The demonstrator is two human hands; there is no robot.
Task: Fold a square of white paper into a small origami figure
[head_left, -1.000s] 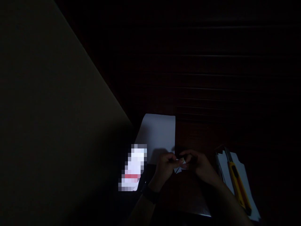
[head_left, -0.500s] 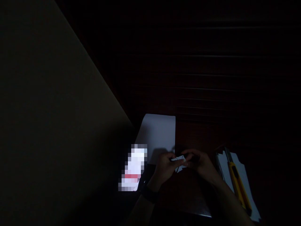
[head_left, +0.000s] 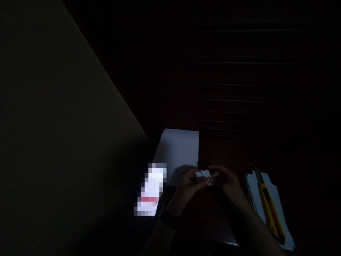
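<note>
A small piece of folded white paper (head_left: pixel 203 174) is held between my two hands, above the dark wooden table. My left hand (head_left: pixel 186 185) pinches its left side, thumb along the near edge and a dark band on the wrist. On the right side, my right hand (head_left: pixel 229 185) grips the paper with thumb and fingertips, the index finger arched above it. Crease lines and overlapping flaps show on the paper's face. The dim light hides the exact fingertip contacts.
Behind my hands lies a large white sheet (head_left: pixel 181 149). A lit phone (head_left: pixel 153 188), its screen pixelated, stands left of my left wrist. On the right, a yellow box cutter (head_left: pixel 270 211) rests on a stack of white paper (head_left: pixel 253 188). A pale wall (head_left: pixel 66 124) rises at the left.
The folded paper has tilted and turned in my fingers, so its lower pointed flap no longer shows. Both hands have shifted slightly; my right fingers are raised a little.
</note>
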